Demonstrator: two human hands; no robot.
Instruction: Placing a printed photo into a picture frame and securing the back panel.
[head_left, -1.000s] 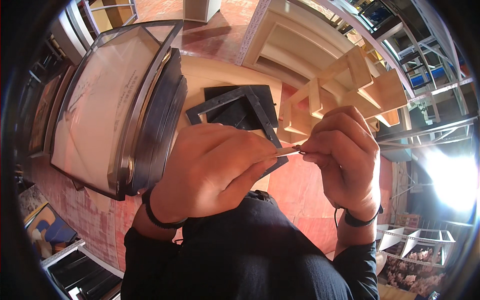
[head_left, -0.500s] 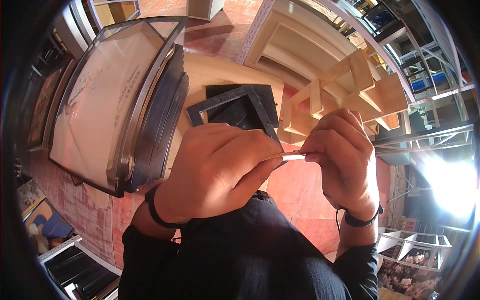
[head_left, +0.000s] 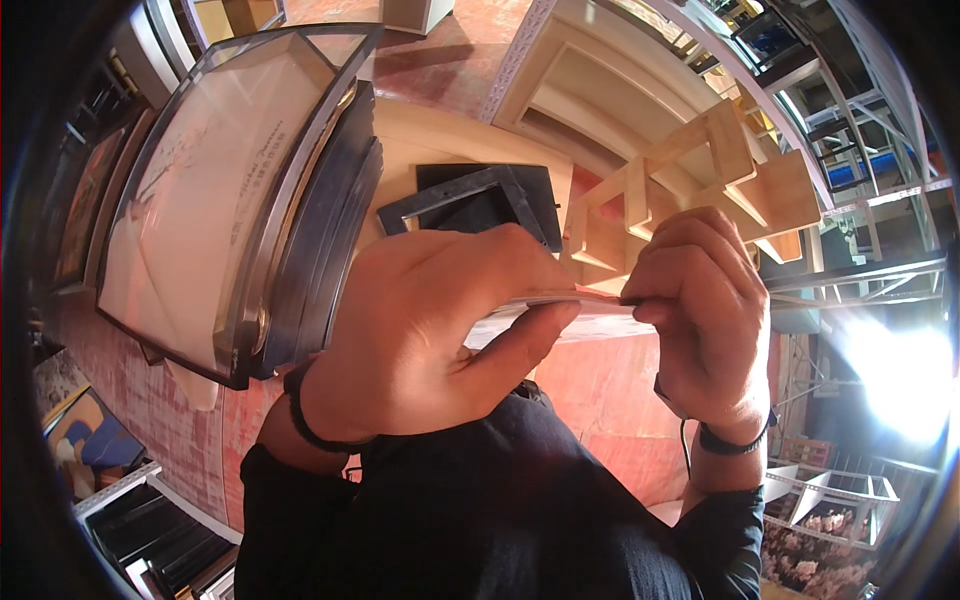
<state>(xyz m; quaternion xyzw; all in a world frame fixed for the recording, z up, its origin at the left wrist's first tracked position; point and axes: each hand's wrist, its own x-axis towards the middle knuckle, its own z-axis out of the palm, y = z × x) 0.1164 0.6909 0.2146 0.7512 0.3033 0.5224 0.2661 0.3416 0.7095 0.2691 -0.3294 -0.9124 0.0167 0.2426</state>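
A thin, pale, flat sheet (head_left: 605, 322) spans the space between my hands, seen almost edge-on, with a reddish strip along its upper edge. My left hand (head_left: 420, 320) is closed on one end, thumb below and fingers above. At the other end my right hand (head_left: 703, 310) pinches it, fingers curled. Too little of its face shows to tell whether it is a photo, a card or something else. Beyond my hands, a small black picture frame (head_left: 405, 217) lies over a black panel (head_left: 537, 190) on a tan tabletop (head_left: 430, 135).
On the left leans a stack of large dark frames (head_left: 318, 240), the front one holding a pale print (head_left: 215, 190). Light wooden shelf boxes (head_left: 735, 150) stand at the right, before a cream panel (head_left: 600, 85). Metal racks (head_left: 860, 295) and a bright light (head_left: 905, 380) lie farther right.
The sheet has tilted, showing more of its pale face below and a reddish edge. My right hand has shifted slightly right, widening the gap between my hands.
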